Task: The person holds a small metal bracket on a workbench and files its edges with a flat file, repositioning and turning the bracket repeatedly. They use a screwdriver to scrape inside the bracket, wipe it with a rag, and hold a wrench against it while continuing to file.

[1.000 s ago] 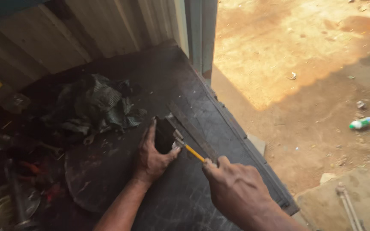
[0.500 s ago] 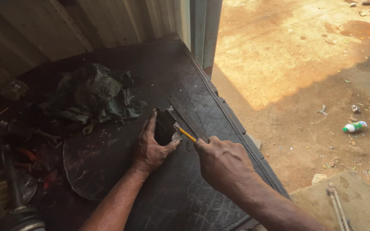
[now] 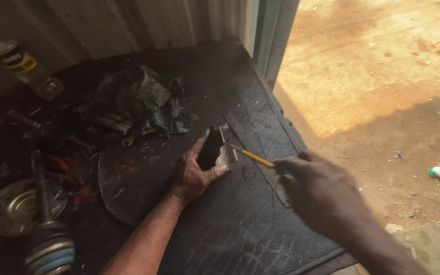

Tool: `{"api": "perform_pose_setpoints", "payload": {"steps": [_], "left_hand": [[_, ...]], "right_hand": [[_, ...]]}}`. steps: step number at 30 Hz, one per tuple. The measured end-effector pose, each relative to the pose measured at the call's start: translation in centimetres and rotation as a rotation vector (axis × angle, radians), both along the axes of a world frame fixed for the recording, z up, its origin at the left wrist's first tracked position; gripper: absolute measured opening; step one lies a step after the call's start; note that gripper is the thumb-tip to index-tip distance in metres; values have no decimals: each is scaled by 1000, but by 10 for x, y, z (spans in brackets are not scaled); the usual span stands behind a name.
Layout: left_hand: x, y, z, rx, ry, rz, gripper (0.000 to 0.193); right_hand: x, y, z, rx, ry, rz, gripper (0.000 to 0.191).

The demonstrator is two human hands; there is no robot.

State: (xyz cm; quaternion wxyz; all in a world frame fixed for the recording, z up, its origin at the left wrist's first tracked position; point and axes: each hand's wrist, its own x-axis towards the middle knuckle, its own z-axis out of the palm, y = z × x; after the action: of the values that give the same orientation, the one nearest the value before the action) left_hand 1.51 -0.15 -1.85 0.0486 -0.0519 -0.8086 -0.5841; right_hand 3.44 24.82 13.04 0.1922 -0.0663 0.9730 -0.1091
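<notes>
Since half a second ago, our right hand (image 3: 318, 191) has edged closer, bringing the tip of the yellow screwdriver (image 3: 253, 156) up against the small dark part (image 3: 212, 149). Left hand (image 3: 195, 170) is wrapped around that part, propping it upright on the black rubber mat (image 3: 240, 229). Right hand is closed on the tool's handle. Work appears early: tip just meeting the part's pale edge, nothing separated yet. Dirty rag (image 3: 138, 104) lies behind; corrugated wall (image 3: 128, 25) beyond, sunlit dirt ground (image 3: 383, 76) outside.
</notes>
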Motion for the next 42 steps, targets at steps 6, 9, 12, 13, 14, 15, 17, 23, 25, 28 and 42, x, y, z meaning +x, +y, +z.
{"api": "perform_pose_setpoints", "payload": {"steps": [6,9,12,13,14,15,17,23,25,28,42], "left_hand": [[-4,-3,-3,0,53,-40,97],[-2,0,-2,25,67,-25,89],[1,0,1,45,143,-24,83],[2,-1,1,28,150,-13,83],[1,-2,2,10,158,-4,83],[1,-3,2,-6,167,1,82],[-2,-5,2,-11,213,-4,77],[-3,-14,-3,-11,232,2,59],[-2,-17,-5,-32,238,17,59],[-4,-17,-7,-54,248,27,61],[-3,-21,3,-211,241,53,66]], "right_hand": [[15,31,41,-138,258,-107,36],[13,21,34,-391,512,-10,46],[13,9,5,-635,588,-128,50],[15,8,-7,-704,604,-135,50],[16,8,-18,-774,622,-143,50],[16,9,-29,-842,641,-155,50],[15,12,-48,-800,654,-105,35],[6,9,-75,-648,458,-40,17],[4,4,-72,-508,441,-58,15],[-1,-5,-61,-482,489,-87,15],[-20,-53,-70,-1006,427,-137,18]]}}
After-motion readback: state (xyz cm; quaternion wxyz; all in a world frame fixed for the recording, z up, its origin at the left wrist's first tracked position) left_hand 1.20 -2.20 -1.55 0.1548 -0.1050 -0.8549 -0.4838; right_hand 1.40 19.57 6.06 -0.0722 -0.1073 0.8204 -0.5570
